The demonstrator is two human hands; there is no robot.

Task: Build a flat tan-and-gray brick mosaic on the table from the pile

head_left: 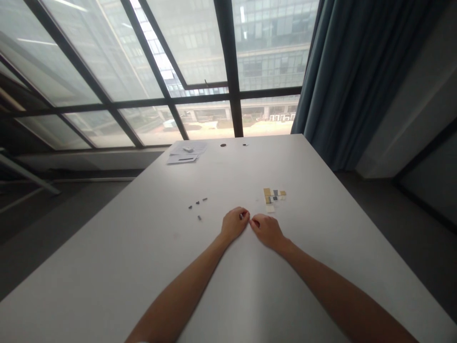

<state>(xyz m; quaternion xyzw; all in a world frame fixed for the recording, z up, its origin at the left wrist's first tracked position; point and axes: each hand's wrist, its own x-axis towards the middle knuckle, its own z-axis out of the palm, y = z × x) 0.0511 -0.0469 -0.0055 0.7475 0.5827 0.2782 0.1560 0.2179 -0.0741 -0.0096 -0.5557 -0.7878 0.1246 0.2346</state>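
My left hand is low over the white table, its fingers curled around a small dark piece that shows only in part. Close beside it, my right hand is closed too, thumb and forefinger pinched together. Whatever is in that pinch is too small to make out. The fingertips of both hands nearly meet. Left of my hands lie several small dark parts, among them a short grey one. Just beyond my right hand sits a cluster of flat tan and grey pieces, with a pale square at its near side.
Papers with a small white object on them lie at the table's far left corner. Two dark round spots are near the far edge. Behind stand large windows, with a blue curtain at the right.
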